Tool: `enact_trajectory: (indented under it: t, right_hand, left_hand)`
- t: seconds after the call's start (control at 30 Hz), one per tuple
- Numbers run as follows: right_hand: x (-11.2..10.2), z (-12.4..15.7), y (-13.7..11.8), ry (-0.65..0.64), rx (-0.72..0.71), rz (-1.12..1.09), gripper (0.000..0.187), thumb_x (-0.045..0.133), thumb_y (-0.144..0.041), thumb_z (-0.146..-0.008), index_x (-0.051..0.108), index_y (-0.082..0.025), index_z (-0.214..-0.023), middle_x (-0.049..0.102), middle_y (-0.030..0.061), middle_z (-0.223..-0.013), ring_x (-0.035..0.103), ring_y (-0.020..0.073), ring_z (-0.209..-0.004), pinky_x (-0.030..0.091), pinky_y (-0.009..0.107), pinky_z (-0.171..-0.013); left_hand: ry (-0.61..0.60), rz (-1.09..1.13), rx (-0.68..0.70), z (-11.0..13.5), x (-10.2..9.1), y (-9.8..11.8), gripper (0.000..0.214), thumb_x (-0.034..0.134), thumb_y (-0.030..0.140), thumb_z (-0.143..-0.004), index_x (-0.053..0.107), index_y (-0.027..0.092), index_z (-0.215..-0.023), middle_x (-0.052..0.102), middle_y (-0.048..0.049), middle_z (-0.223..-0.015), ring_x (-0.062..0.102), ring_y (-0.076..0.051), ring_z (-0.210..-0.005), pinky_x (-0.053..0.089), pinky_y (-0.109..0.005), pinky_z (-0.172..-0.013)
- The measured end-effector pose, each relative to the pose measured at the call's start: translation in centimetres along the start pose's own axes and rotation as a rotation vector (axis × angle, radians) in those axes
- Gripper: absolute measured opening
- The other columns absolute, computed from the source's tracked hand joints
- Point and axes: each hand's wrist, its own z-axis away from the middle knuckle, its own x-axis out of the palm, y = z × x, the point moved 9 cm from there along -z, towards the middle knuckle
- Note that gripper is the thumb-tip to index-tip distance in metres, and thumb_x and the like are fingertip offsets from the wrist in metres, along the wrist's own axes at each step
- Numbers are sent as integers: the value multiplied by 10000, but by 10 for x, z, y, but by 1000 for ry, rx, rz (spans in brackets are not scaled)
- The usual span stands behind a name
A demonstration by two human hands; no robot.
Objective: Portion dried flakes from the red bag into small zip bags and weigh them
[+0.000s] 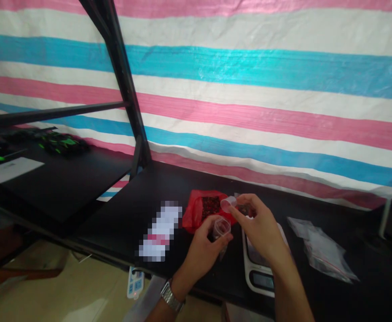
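Note:
My left hand [206, 246] is closed around a small clear plastic bag [222, 227], whose mouth is spread open and faces up. Just above and behind it, my right hand [258, 223] pinches a small clear plastic cup [228, 204], tipped on its side. Whether anything is in the cup I cannot make out. Behind both hands lies an open red plastic bag [192, 212] with dark reddish-brown dried bits [210, 206] inside. A white digital scale [249, 273] sits under my right hand and forearm, which cover part of its platform and display.
Flat clear zip bags [328, 252] lie right of the scale on the black table [129, 223]. A pixelated white sheet [162, 232] is at left. Behind stands a striped plastic sheet [266, 107]; a black metal frame post [124, 85] rises at the left.

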Motion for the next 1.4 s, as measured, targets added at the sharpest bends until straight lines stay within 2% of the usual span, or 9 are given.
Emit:
enact_trajectory:
  t: [0.17,0.3,0.43,0.53,0.73,0.93,1.17,1.27,1.4]
  right_hand:
    - [19,-4,13,-55,25,45,303,641,-502,-889,747,-226,-954,762,79,-907,659,248,-813,499,368,-762]
    - [13,8,12,-185,-4,32,332,614,-473,-918,787,-239,-1079,733,46,-826,639,232,-771,498,353,-732]
    - [7,24,12,-341,-3,2,296,670,-445,-903,812,-260,-1085,746,20,-837,610,203,-722,486,329,-704]
    - [-6,26,24,-303,54,34,275,674,-433,-897,804,-232,-1032,749,27,-856,590,192,-707,475,326,-698]
    - [-39,32,47,-234,134,25,320,664,-499,-901,770,-206,-974,650,1,-732,520,174,-666,422,309,-655]
    - [-64,40,63,-204,195,-118,332,646,-533,-912,694,-206,-876,643,9,-806,551,175,-732,451,302,-711]
    - [-78,45,66,-184,163,-128,342,632,-539,-942,714,-207,-927,658,13,-831,554,175,-743,465,291,-709]
    - [-80,45,70,-167,173,-102,331,649,-528,-919,724,-207,-894,608,-6,-751,498,162,-681,418,282,-638]
    - [-90,41,81,-41,196,-89,299,662,-506,-878,685,-211,-835,566,-17,-712,475,161,-665,387,287,-629]
  left_hand:
    - [-61,19,31,3,-5,-1,334,752,337,-901,732,194,-1203,795,-95,-1166,719,-259,-1101,530,-384,-1032]
    - [-75,39,31,3,-1,-1,469,622,504,-1005,701,176,-1330,772,-139,-1279,705,-287,-1228,486,-442,-1152]
    - [-108,56,25,5,13,0,559,553,627,-1020,681,204,-1363,721,-120,-1386,604,-278,-1397,406,-415,-1241]
    - [-153,106,2,9,29,-2,567,489,684,-1029,657,228,-1321,720,-89,-1340,639,-249,-1312,453,-376,-1185]
    - [-173,233,-63,10,63,-5,513,537,742,-981,606,237,-1044,678,-6,-928,649,-178,-854,546,-299,-842]
    - [-125,197,44,-4,90,4,494,639,703,-936,675,214,-993,696,-26,-896,652,-203,-859,535,-298,-816]
    - [-132,125,77,-13,107,-6,399,656,597,-967,699,200,-981,681,-15,-823,640,-183,-757,537,-298,-798]
    - [-163,138,111,-13,114,-4,358,674,554,-969,705,201,-1010,732,-42,-914,694,-202,-846,556,-312,-852]
    - [-156,189,103,-14,117,-1,334,702,525,-951,695,203,-1043,774,-74,-1035,742,-226,-972,582,-329,-902]
